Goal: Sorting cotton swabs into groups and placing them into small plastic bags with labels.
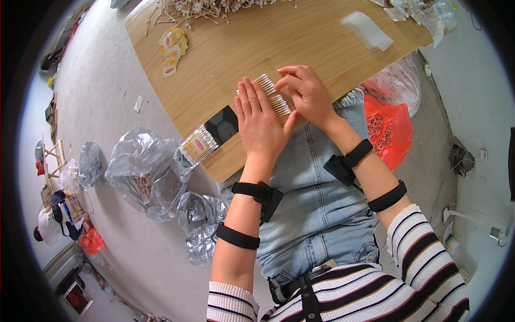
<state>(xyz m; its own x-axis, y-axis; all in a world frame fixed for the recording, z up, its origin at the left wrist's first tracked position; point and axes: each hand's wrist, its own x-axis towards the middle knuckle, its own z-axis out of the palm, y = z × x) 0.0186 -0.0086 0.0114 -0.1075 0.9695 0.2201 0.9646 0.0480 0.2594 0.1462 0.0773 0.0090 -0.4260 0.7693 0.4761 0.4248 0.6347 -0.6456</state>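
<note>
A row of white-tipped cotton swabs (278,102) lies side by side near the table's front edge. Across its left part rests my left hand (259,126), palm down with the fingers stretched out flat. At the row's right end is my right hand (312,97); its fingers are bent and apart, the fingertips close to the swabs, and no object shows in them. Left of my left hand lies a dark, flat piece (221,125). Beside it, at the table corner, is a bundle of cotton swabs with a yellow label (199,145). What lies under my left palm is hidden.
Loose swabs (201,7) are heaped at the table's far edge. Small yellow-and-white labels (173,49) lie at the left, and clear plastic sleeves (368,30) at the right. Grey plastic bags (142,172) stand on the floor; a red bag (394,137) is right of my legs.
</note>
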